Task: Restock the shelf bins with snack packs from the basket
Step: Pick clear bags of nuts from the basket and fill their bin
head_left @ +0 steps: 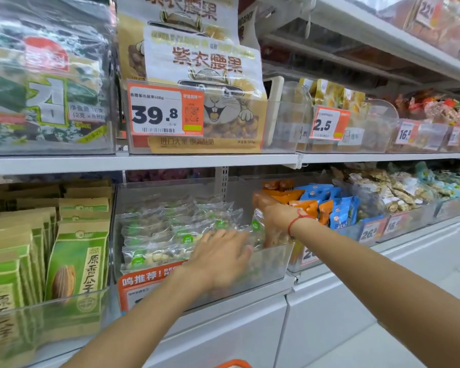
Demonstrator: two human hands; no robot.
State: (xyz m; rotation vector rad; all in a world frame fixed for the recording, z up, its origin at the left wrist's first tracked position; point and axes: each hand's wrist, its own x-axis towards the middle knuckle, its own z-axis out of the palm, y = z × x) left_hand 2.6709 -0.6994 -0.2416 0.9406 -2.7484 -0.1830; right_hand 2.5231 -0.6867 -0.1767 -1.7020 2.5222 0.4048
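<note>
Clear nut packs (170, 235) fill the bin (271, 258) under both hands: left hand (221, 258) flat, pressing; right hand (274, 224) grip pinching one pack (258, 229). Settling stock; next, basket (234, 363) below.

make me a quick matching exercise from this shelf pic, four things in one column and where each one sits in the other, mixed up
Things:
1. left hand
2. orange and blue packs
3. green seed bags
4. cashew bag

Places:
A. upper shelf, behind the 39.8 tag
B. lower shelf, far left bin
C. bin right of the clear bin
D. over the clear packs in the middle bin

Pairs: 1-D, 2-C, 3-B, 4-A
</note>
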